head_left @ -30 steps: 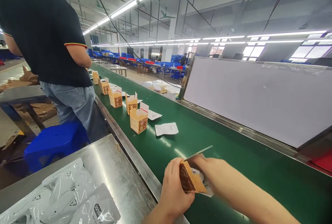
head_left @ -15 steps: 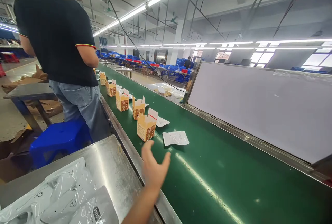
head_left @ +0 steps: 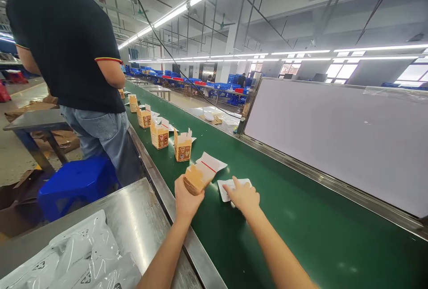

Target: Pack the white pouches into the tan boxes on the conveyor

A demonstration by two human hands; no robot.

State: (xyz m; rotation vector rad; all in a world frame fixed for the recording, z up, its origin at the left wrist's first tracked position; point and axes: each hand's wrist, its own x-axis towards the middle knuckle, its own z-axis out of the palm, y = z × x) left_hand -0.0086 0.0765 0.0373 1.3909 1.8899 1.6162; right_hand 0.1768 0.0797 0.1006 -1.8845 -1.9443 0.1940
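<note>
My left hand is closed around an orange-and-brown carton, which tilts toward me with its white, red-striped flap raised. Over on its right, my right hand reaches onto a flat white pouch. Its thumb and fingers are spread across the pouch, and part of the pouch is hidden beneath them. A second white pouch lies just behind the held carton. Farther up the green conveyor belt stands another open-topped carton, upright.
Several more cartons line the belt's left side. White plastic pouches lie on a metal table at lower left. A person in a dark shirt stands beyond a blue stool. A white panel borders the belt's right edge.
My left hand has taken hold of the nearest carton and tipped it up off the belt. My right hand has come into view over the pouch. The other cartons have shifted slightly nearer.
</note>
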